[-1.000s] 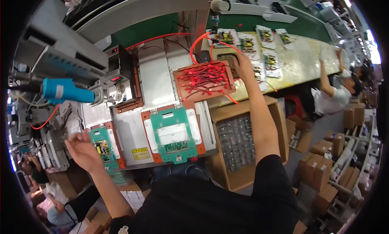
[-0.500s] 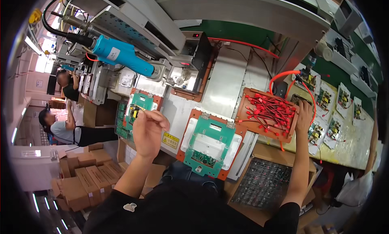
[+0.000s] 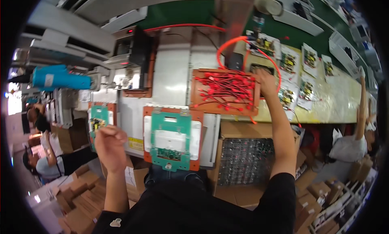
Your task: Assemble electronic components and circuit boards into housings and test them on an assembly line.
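Observation:
My left hand (image 3: 111,147) is raised beside the left green fixture (image 3: 99,111), thumb and fingers pinched together. Whatever is between them, if anything, is too small to make out. Behind these fingers sits a circuit board with a yellow part (image 3: 96,123). My right hand (image 3: 265,83) reaches down at a small dark container (image 3: 256,67), its fingertips hidden. Left of that hand lies an orange-brown tray (image 3: 197,101) full of red-tipped wires (image 3: 227,88). In front of my body, a green fixture plate (image 3: 170,130) rests on an orange-brown base, with a circuit board (image 3: 168,154) at its near end.
A blue electric screwdriver (image 3: 60,77) is mounted at left. A red hose (image 3: 227,45) arches near my right hand. Several circuit boards on white pieces (image 3: 289,62) lie on the yellowish table (image 3: 336,104). A cardboard box (image 3: 239,193) holds dark packed parts. Other people are at both sides.
The view has swung to the right, so the bench things sit further left in the picture. My left hand stays pinched near the left fixture, and my right hand stays at the dark container.

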Motion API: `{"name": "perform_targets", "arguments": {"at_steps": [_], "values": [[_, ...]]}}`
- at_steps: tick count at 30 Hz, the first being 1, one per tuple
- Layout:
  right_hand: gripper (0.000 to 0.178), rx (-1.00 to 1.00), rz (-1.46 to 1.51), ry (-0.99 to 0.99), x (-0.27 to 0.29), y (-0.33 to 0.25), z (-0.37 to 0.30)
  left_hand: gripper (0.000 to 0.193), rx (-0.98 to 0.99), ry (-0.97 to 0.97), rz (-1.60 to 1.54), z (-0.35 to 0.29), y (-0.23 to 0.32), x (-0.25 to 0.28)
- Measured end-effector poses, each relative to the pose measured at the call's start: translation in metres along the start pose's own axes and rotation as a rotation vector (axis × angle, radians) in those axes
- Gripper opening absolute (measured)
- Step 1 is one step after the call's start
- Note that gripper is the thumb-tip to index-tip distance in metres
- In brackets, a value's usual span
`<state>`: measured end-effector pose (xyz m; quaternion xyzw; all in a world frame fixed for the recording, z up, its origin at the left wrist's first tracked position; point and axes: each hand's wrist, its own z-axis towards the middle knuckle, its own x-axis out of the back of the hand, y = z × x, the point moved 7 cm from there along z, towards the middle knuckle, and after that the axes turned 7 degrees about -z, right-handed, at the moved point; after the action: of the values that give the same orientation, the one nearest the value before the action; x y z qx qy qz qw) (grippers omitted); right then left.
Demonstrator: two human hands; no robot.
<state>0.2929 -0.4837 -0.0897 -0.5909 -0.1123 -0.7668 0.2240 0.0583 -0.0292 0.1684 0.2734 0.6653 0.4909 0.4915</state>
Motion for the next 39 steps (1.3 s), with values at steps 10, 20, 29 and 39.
{"name": "perform_targets", "arguments": {"at_steps": [10, 20, 29, 39], "values": [[0.033, -0.546, 0.386, 0.193, 0.029, 0.017, 0.003, 0.041, 0.009, -0.080, 0.001, -0.004, -0.008, -0.017], [0.037, -0.718, 0.601, 0.234, 0.013, 0.021, -0.001, 0.042, 0.157, -0.284, -0.056, -0.016, -0.049, -0.090], [0.021, -1.059, 1.797, 0.467, 0.041, 0.010, -0.022, 0.041, 0.273, -0.325, -0.220, -0.013, -0.096, -0.165], [0.035, -0.691, 1.838, 0.762, 0.202, -0.148, 0.005, 0.061, 0.819, -0.228, -0.756, -0.003, -0.193, -0.268]]}}
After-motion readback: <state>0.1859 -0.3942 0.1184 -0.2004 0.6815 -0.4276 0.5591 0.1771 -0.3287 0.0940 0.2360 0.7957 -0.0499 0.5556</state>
